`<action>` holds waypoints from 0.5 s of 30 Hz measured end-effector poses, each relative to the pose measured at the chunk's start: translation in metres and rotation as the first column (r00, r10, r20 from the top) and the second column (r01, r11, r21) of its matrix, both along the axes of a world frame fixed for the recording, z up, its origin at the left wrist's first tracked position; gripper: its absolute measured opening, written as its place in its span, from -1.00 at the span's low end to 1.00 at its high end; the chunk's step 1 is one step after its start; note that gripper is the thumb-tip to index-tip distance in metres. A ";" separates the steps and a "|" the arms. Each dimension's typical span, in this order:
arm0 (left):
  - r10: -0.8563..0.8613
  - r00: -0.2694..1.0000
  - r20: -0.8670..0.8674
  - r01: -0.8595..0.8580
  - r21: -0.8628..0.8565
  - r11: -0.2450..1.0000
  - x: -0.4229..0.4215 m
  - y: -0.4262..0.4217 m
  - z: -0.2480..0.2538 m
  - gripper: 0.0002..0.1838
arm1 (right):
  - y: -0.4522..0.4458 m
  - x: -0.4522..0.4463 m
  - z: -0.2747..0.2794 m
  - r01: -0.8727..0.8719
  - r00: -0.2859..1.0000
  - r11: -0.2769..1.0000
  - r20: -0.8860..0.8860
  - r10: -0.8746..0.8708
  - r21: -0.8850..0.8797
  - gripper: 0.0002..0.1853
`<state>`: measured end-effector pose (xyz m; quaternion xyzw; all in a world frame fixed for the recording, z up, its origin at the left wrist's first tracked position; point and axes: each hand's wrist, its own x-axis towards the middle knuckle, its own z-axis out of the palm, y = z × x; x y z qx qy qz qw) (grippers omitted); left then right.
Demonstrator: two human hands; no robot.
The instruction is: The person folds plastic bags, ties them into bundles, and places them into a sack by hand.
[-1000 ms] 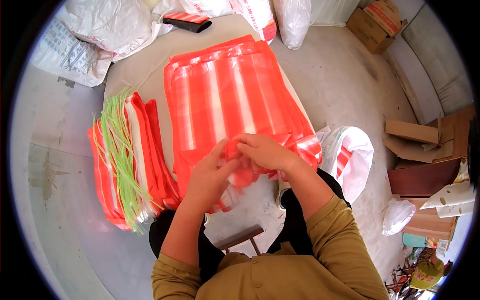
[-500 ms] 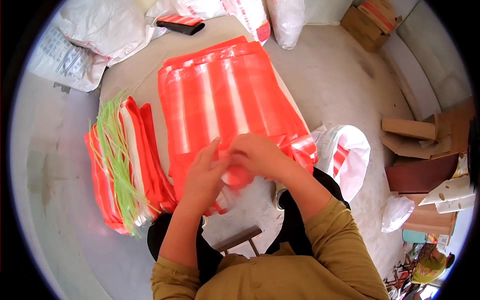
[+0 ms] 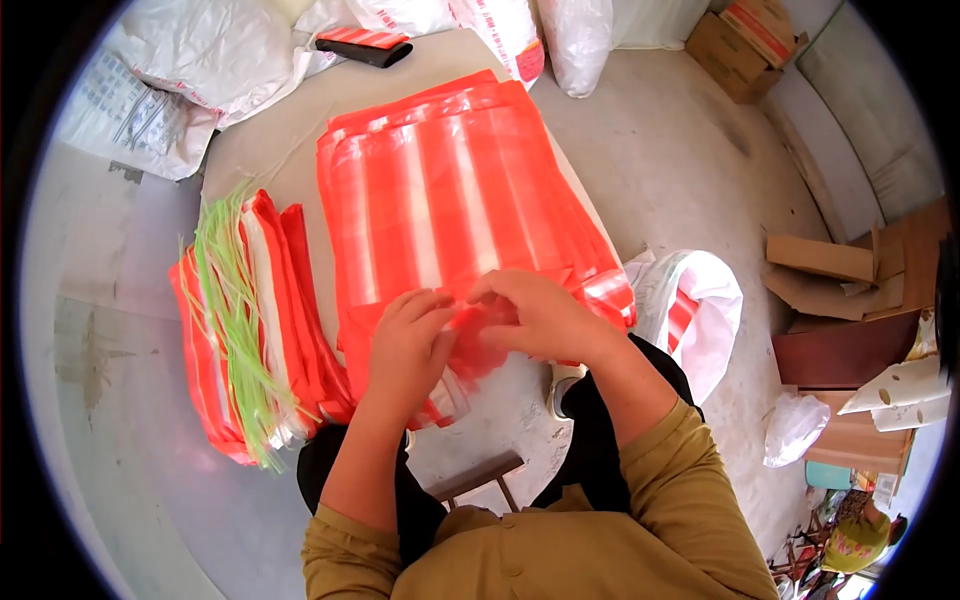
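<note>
A stack of red-and-white striped plastic bags (image 3: 425,190) lies in front of me, its near end hanging toward my knees. My left hand (image 3: 410,340) is at that near edge, fingers bent and closed on the red plastic. Opposite it, my right hand (image 3: 535,315) has its fingers and thumb curled round the same plastic. Between the hands the red film is blurred and bunched, so the exact grip is partly hidden. To the left lies a folded pile of similar bags (image 3: 285,300), with thin light-green plastic strips (image 3: 235,330) draped across it.
Full white sacks (image 3: 200,55) stand behind the table (image 3: 265,150). A small folded red-and-black bundle (image 3: 365,45) lies at its far edge. An open white sack (image 3: 715,320) with striped plastic inside stands right. Cardboard (image 3: 820,258) and a person (image 3: 860,535) are farther right.
My hands have moved slightly apart, and more of the blurred red plastic shows between them. My left hand's fingers are more bent. The stack and side pile stay in place.
</note>
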<state>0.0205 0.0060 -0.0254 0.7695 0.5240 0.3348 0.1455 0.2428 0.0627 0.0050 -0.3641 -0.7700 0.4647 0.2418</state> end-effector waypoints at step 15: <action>0.313 0.931 0.185 -0.280 -0.184 0.942 0.017 0.016 -0.004 -0.84 | 0.002 -0.017 -0.035 -0.148 0.983 0.786 0.180 0.047 0.600 -0.80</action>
